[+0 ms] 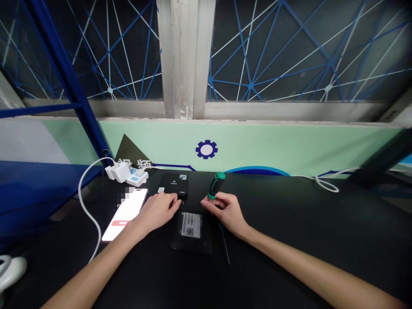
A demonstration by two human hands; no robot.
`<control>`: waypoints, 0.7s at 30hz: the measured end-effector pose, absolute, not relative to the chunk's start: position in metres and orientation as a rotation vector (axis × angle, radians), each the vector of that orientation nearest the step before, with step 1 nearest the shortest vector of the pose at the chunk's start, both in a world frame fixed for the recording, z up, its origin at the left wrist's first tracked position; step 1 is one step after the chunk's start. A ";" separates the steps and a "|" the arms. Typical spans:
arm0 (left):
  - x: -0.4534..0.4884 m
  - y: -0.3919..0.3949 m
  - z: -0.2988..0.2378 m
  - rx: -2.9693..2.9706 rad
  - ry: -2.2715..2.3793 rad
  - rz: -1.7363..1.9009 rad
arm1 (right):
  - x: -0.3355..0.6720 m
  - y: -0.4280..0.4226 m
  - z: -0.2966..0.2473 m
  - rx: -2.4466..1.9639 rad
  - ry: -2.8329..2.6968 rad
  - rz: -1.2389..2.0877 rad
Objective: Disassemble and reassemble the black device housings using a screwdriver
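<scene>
A screwdriver (pixel 217 185) with a green and black handle stands nearly upright, slightly tilted. My right hand (pixel 227 211) is closed around its lower part, thumb and fingers pinching just under the handle; the tip is hidden. Below lies a flat black device (pixel 191 240) with a white printed label (pixel 191 225). At its upper left edge is my left hand (pixel 161 209), fingers bent down and close together; whatever they hold or touch there is too small to make out. A second, thin screwdriver (pixel 225 248) lies right of the device, partly under my right hand.
Behind my left hand lies a flat black box (pixel 174 183). A phone (pixel 127 216) with a bright screen is to the left. Beyond it are a power strip (pixel 137 177), a white charger (pixel 119 171) and a white cable (pixel 84 201). A blue metal post (pixel 86 116) rises at left.
</scene>
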State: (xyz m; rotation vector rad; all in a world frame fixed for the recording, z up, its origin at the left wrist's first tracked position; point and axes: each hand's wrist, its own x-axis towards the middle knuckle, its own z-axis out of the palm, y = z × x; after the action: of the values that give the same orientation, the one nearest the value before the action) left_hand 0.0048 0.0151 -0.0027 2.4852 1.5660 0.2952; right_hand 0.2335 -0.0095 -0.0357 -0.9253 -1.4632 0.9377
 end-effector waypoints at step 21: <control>0.006 0.014 -0.001 2.481 1.571 0.260 | 0.234 -0.011 -0.031 -0.973 -1.439 0.954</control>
State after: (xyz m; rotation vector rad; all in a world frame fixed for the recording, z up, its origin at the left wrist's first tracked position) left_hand 0.0056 0.0138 -0.0009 2.4806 1.5715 0.2604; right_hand 0.2339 -0.0106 -0.0309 -0.9728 -1.4389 0.9543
